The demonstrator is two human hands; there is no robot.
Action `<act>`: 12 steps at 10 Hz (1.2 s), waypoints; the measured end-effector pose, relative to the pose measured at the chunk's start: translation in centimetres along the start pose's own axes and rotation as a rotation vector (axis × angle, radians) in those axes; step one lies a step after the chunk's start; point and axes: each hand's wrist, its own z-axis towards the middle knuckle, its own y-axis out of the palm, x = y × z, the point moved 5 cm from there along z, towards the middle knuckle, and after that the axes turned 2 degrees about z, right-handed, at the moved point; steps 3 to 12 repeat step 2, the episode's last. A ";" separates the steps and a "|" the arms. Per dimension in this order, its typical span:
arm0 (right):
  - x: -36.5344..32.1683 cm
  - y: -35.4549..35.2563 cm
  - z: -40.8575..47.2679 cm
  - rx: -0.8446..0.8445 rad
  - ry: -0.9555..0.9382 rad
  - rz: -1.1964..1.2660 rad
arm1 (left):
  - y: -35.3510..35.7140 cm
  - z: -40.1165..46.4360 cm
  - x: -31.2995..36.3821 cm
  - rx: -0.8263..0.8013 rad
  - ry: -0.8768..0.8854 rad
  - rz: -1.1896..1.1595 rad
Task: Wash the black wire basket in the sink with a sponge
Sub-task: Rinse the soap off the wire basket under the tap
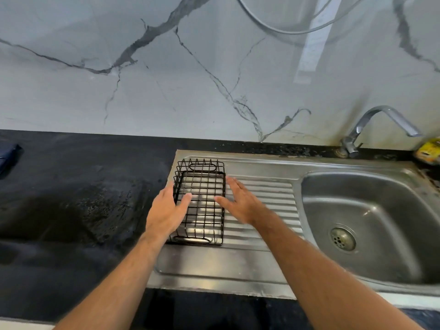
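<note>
The black wire basket [202,186] lies upside down on the ribbed steel drainboard [262,194], left of the sink bowl [371,210]. My left hand [166,210] is at the basket's left side, fingers straight, thumb over the wire bottom. My right hand [238,201] hovers at its right side with fingers spread and straight, slightly blurred. Whether either hand touches the wires I cannot tell. A yellow sponge-like thing [428,151] sits at the far right edge, behind the bowl.
A chrome tap [371,129] stands behind the sink bowl, whose drain [342,239] is open. Black wet countertop [71,198] stretches to the left, with a dark blue cloth [8,156] at its far left. A marble wall rises behind.
</note>
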 end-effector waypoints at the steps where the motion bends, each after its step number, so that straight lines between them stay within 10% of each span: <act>1: 2.4 -1.0 -1.8 -0.002 0.011 -0.091 | 1.9 -1.1 2.5 0.032 0.071 0.452; 12: 2.7 -1.6 -2.4 0.012 0.014 -0.119 | 2.5 -1.6 4.1 0.050 0.107 0.529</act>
